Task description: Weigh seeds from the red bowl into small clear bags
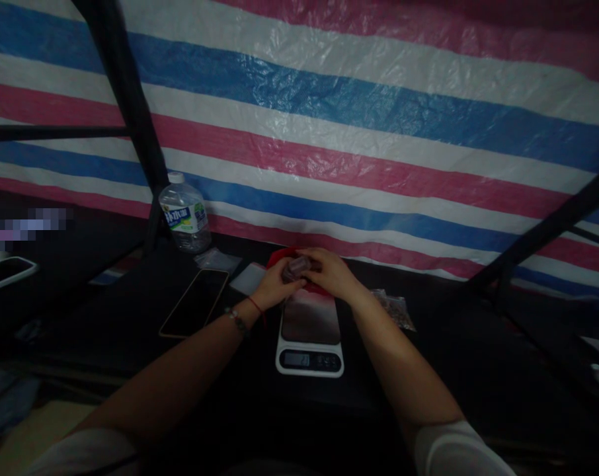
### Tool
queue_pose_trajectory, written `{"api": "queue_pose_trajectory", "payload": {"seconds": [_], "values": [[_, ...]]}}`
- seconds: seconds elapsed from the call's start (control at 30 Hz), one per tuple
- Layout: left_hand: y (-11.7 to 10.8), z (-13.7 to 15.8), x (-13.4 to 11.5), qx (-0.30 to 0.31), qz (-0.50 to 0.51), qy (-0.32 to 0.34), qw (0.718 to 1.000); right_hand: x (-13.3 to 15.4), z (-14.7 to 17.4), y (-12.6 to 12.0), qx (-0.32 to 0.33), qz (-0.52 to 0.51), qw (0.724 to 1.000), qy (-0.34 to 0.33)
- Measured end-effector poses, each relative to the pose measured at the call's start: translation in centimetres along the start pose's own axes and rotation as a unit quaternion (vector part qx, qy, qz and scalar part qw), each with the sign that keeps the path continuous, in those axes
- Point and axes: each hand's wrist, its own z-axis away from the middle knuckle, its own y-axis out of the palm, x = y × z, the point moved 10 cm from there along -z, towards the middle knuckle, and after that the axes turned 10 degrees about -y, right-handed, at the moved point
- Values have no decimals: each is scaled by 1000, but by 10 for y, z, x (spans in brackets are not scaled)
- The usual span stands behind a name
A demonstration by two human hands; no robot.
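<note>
Presently, both hands are together over the far end of the scale (312,322), which sits mid-table, its display end toward the near edge. Left hand (274,285): thumb and fingers curled, clamped on a packet (297,267). Right hand (333,274): fingertips pressed on the same packet from the other side. Packet: small, rounded, glossy, purplish brown; contents too dim to tell. Behind and beneath the hands, a smooth red wrap (282,255), partly hidden. Scale: white rounded casing, sheened flat plate, dark display strip; digits not legible. Toward the far left corner of the black table (252,387), a clear ribbed bottle (184,221), upright, white cap. Nearer the left edge, a flat dark phone (195,304), with a crinkled clear bag (217,260) and pale flat sleeve (247,278) just beyond. Right of the scale, thin clear sachets (399,312) of brown bits. Along the far edge, wrinkled, shiny striped sheeting (329,158).
</note>
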Motion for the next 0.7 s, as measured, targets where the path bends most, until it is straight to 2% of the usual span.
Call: {"api": "queue_pose_trajectory", "payload": {"seconds": [0.13,0.27,0.37,0.47,0.53,0.6,0.7], "values": [[-2,-1,2,-5,-10,-13,1000,3,0,-8,13,46,999,-1],[-7,-1,0,-17,-30,-11,999,4,5,-9,86,72,994,19],[-16,-1,-1,-44,-45,-2,998,-8,16,12,173,60,981,56],[-22,-3,0,-57,-64,2,996,-18,31,48,281,62,956,58],[-23,-3,0,-55,-74,3,996,-21,37,63,326,57,942,61],[-23,-2,-2,-58,-93,7,994,-15,36,61,325,43,943,56],[-21,0,-9,-61,-133,16,989,1,20,28,228,26,972,49]]}}
